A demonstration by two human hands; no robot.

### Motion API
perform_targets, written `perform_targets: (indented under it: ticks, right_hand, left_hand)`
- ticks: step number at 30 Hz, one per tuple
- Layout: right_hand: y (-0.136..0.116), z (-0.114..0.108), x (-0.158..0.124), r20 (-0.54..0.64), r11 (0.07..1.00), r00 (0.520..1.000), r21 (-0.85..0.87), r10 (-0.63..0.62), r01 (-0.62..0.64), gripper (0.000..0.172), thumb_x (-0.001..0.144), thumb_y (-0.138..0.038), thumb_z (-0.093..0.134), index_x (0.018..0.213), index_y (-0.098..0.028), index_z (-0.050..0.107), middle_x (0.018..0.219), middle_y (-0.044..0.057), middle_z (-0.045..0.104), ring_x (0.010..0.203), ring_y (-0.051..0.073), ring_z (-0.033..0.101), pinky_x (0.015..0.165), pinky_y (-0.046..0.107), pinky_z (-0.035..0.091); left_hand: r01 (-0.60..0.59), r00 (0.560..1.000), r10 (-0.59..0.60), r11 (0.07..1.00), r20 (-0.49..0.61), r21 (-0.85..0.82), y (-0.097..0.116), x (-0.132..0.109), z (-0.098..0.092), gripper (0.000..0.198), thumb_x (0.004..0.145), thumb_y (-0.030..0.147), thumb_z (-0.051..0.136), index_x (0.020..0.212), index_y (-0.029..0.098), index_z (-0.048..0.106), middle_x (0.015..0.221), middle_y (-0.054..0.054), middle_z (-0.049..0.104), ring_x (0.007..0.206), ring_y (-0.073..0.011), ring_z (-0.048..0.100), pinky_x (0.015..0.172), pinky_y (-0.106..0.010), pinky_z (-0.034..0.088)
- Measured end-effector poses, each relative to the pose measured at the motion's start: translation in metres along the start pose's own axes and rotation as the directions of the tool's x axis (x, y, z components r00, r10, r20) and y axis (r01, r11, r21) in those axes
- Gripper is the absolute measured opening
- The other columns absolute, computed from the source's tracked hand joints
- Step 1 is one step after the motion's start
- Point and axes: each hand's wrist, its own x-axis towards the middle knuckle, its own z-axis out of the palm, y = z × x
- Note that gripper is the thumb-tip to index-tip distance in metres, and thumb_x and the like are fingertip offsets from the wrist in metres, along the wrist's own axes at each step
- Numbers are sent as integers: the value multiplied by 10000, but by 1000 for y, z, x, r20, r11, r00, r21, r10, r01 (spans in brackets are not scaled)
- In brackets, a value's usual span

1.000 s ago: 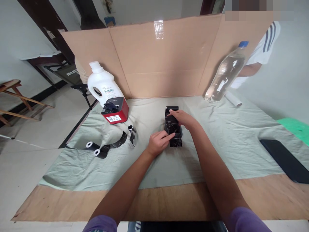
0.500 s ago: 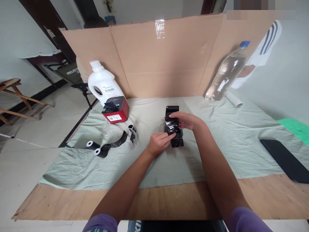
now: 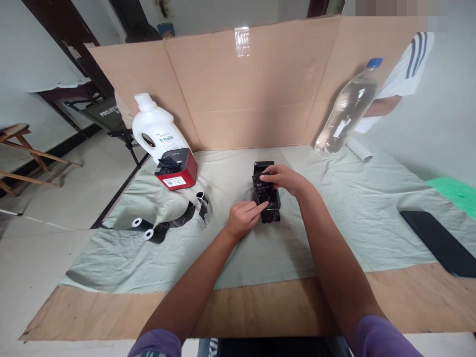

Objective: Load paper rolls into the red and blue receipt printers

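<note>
In the middle of the cloth sits a small black device (image 3: pixel 264 164), partly hidden by my hands and a glossy black strip (image 3: pixel 264 189) lying over it. My right hand (image 3: pixel 284 178) comes in from the right and pinches the strip's upper part between thumb and fingers. From the lower left, my left hand (image 3: pixel 243 218) reaches the strip. Its index finger is stretched out and presses on the strip's middle, while the other fingers are curled in. The strip's lower end (image 3: pixel 270 216) hangs below the fingertip, towards me.
To the left lie black rolls with white cores (image 3: pixel 153 234), a loose black strip (image 3: pixel 182 216) and a small upright roll (image 3: pixel 201 201). Behind them stand a red-and-black box (image 3: pixel 178 171) and a white jug (image 3: pixel 158 124). On the right are a water bottle (image 3: pixel 345 114), a white tube (image 3: pixel 359 149) and a phone (image 3: pixel 439 240).
My right hand has shifted slightly, and the strip's upper part now bends up and away from me, where it lay flatter and shinier before. My left finger stays on the strip.
</note>
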Motion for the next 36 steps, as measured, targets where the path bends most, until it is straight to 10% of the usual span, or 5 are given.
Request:
perform_targets:
  ticks: [24,36]
  right_hand:
    - [29,4,25,-262,813,956,-581,-130,-49,213,809,-292,698,962,-156,757,896,70,731,815,188,654,749,286,479]
    - [43,2,27,-36,618,965,-774,-259,137,188,895,-211,585,1065,-181,659,1081,98,696,1047,250,590,918,358,447]
  left_hand:
    - [51,984,-46,998,173,-24,2,2,10,342,953,188,494,1207,254,713,704,-8,609,645,-128,590,634,-247,457]
    - [42,984,-37,999,173,-25,2,3,11,367,919,162,495,1175,267,735,712,-4,658,643,-130,598,608,-248,441]
